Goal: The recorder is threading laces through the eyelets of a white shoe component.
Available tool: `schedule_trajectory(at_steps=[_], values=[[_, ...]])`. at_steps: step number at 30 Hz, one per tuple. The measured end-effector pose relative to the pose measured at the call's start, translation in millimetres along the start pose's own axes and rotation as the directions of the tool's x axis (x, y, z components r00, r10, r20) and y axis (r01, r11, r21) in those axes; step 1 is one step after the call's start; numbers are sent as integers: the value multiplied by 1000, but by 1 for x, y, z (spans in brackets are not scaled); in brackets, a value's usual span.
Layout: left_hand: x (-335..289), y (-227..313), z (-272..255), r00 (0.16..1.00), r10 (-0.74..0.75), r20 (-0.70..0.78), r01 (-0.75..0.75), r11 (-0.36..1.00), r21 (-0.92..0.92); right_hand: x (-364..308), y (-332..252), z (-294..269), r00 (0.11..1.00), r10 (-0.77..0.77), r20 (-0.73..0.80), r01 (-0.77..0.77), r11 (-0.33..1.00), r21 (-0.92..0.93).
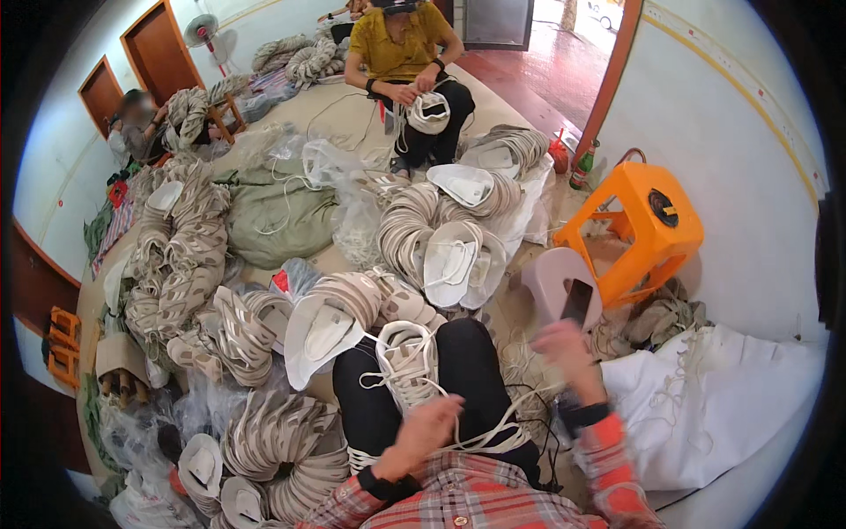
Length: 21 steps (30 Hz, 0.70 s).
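A beige shoe upper (408, 361) with pale laces threaded across its front lies on my dark-trousered lap. Just below it, my left hand (425, 434) is closed in a pinch, with a pale shoelace (493, 441) running from beside its fingers over my right thigh. Out to the right, my right hand (568, 351) is raised above that thigh and smeared by motion, so its grip is unclear. A strand of lace stretches toward it. Beside my left knee, a white shoe-shaped insert (319, 339) stands at the end of a row of nested uppers (348, 298).
Stacks of nested uppers (282, 441) lie left and ahead. A mauve stool (551, 278) bearing a dark phone (578, 300) and an orange stool (630, 229) stand at right, near white sacking (705, 406). Across from me, a co-worker in yellow (397, 44) handles an upper (427, 113).
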<state>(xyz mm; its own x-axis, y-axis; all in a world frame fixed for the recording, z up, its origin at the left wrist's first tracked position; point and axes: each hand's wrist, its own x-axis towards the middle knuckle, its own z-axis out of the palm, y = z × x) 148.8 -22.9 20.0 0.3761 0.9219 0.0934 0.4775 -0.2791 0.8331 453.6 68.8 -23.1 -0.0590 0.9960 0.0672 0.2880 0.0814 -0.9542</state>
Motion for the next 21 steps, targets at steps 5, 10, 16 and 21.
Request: schedule_trajectory(at_steps=[5,10,16,21], values=[[1,-28,-17,915,-339,-217,340,940,-36,-30,-70,155,945,-107,309,251,843,-477],[11,-23,-18,905,-393,-165,413,904,112,-29,-69,162,926,-242,291,369,744,-557],[-9,-100,-7,944,-314,-100,328,868,373,-17,-84,182,900,-281,334,426,733,-531],[19,-76,-25,958,-161,237,134,983,126,-14,-69,171,886,-323,332,458,715,-528]])
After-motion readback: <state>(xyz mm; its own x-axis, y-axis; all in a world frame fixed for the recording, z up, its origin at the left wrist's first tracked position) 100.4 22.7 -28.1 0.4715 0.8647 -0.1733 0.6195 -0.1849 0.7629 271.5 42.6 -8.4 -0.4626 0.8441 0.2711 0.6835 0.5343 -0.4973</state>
